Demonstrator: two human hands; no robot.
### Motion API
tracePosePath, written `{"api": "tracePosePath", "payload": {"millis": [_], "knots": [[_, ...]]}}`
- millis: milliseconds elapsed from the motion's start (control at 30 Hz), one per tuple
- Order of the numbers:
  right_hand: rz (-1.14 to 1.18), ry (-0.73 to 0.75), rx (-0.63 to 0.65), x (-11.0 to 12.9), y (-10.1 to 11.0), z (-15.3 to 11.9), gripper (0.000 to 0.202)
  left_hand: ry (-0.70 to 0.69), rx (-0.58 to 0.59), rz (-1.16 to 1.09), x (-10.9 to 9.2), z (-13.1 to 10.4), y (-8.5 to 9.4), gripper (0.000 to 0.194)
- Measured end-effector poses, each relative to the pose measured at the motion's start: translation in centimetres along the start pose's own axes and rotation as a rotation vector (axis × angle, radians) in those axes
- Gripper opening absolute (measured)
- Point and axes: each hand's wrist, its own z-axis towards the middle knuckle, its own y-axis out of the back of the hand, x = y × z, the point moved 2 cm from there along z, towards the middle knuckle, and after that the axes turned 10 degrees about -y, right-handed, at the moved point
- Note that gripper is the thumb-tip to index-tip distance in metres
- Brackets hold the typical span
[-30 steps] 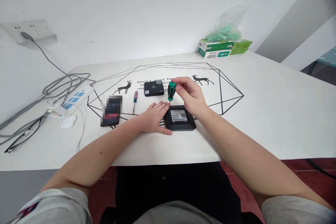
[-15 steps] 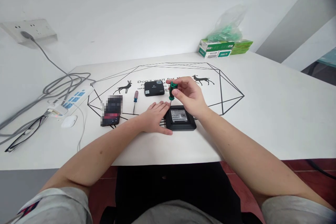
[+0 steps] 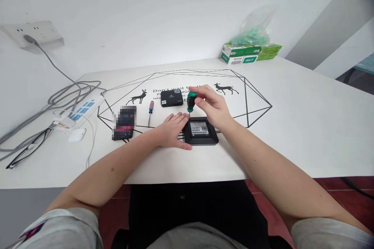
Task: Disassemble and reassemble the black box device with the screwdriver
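Observation:
A black square set-top box point(image 3: 201, 140), label side up, lies on the table near its front edge. My left hand point(image 3: 173, 131) rests flat against the box's left side, fingers and thumb spread. Above the box's far left corner stands a green and black screwdriver point(image 3: 191, 102), nearly upright, its shaft pointing down at that corner. The fingers and thumb of my right hand point(image 3: 212, 106) are closed on its handle. Whether the tip sits in a screw is hidden. Behind the box is a second, smaller black box point(image 3: 172, 99).
A second screwdriver point(image 3: 151, 113) lies left of the boxes, beside a blurred phone point(image 3: 125, 122). Farther left are a power strip point(image 3: 87, 109), grey cables, a white earbud case point(image 3: 77, 135) and glasses point(image 3: 29, 149). Green and white cartons point(image 3: 241, 51) with a plastic bag stand against the wall.
The fingers of my right hand have shifted on the screwdriver handle, and the handle has turned slightly. My left hand and the box stay in place.

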Motion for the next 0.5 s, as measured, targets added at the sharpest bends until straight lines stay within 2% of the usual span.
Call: {"api": "tracePosePath", "payload": {"millis": [267,500], "knots": [[0.073,-0.03,-0.066,-0.53,-0.33,0.02,0.034,0.001,0.003,0.018,0.01,0.04,-0.04,0.14],[0.25,-0.146,0.054,-0.21,-0.96,-0.25,0.043,-0.003,-0.001,0.011,0.05,0.03,-0.13,0.139]]}}
